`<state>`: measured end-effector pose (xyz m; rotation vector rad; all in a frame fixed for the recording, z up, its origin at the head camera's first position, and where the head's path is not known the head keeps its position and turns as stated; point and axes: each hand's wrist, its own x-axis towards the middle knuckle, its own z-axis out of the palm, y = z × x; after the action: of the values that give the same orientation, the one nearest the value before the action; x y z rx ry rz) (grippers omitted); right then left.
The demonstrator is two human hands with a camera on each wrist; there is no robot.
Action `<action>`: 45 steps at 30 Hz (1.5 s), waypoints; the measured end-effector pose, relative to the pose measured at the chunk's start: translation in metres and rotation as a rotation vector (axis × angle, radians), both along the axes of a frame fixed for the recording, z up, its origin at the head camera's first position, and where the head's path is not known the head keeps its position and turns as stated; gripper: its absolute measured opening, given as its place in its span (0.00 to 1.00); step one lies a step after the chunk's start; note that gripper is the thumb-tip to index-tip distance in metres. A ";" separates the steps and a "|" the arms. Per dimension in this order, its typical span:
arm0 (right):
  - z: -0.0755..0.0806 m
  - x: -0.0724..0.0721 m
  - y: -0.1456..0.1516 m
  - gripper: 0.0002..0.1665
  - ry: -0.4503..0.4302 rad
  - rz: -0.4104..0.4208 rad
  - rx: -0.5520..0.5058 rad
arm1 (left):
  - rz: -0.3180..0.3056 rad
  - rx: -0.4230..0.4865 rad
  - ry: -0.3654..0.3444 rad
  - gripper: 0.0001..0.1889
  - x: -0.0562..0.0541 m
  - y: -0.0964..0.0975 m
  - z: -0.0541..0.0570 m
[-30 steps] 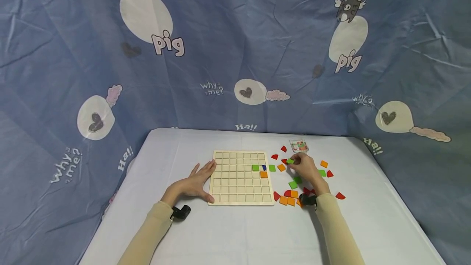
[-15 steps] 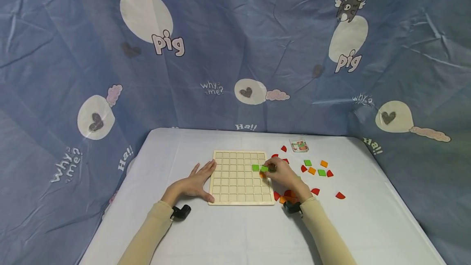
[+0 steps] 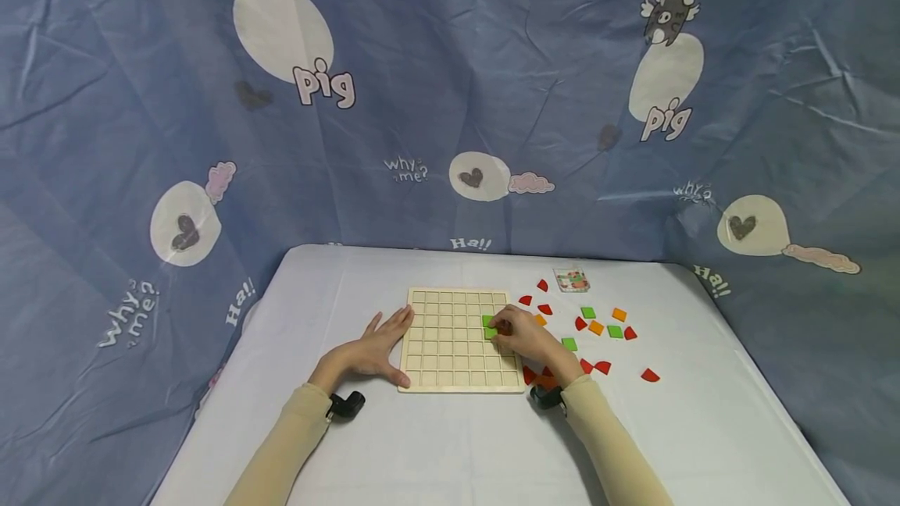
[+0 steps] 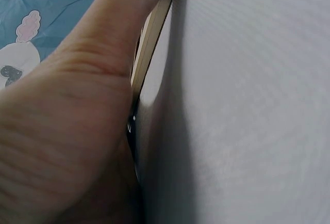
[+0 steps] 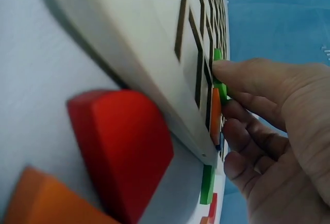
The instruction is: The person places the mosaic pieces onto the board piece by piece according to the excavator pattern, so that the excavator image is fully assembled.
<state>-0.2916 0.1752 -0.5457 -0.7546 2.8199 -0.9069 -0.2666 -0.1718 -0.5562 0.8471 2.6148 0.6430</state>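
Note:
A pale wooden board (image 3: 450, 358) with a grid of square cells lies on the white table. My left hand (image 3: 369, 351) is spread at its left edge, fingers and thumb touching the rim. Over the board's right part, my right hand (image 3: 523, 334) pinches a green square tile (image 5: 221, 91) between thumb and fingers. Just beyond it, another green tile (image 3: 487, 321) sits in a cell. The right wrist view also shows an orange tile (image 5: 215, 115) on the board near the fingertips, with a blue piece (image 5: 221, 140) partly visible. The right hand hides these two in the head view.
Loose red quarter-round pieces (image 3: 650, 375), orange squares (image 3: 619, 315) and green squares (image 3: 569, 344) lie scattered right of the board. A small printed card (image 3: 572, 279) is behind them. A blue patterned cloth (image 3: 436, 100) hangs along the table's back.
My right hand has come left from the loose pieces to the board with the green tile, then shifted slightly further left and nearer. The left hand has stayed still.

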 end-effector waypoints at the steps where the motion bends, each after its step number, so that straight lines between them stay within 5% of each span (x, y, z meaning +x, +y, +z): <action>1: 0.000 0.000 0.000 0.11 -0.003 0.001 0.007 | 0.001 -0.004 -0.001 0.72 0.000 0.000 0.000; 11: 0.000 -0.001 -0.003 0.10 0.000 0.017 0.039 | -0.008 0.002 -0.001 0.71 0.001 0.000 0.001; 19: 0.003 -0.001 0.006 0.11 -0.024 -0.021 -0.090 | -0.003 0.001 0.001 0.71 0.001 0.000 0.002; 32: 0.020 -0.013 0.085 0.14 -0.005 -0.264 -0.181 | 0.002 -0.001 -0.004 0.72 0.001 0.000 0.001; 45: 0.008 -0.020 0.154 0.24 -0.133 -0.462 -0.109 | -0.003 0.013 0.000 0.71 0.003 0.000 0.001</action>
<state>-0.3113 0.3297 -0.5378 -0.0348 2.8878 -1.1256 -0.2638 -0.1719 -0.5548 0.8546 2.6116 0.6600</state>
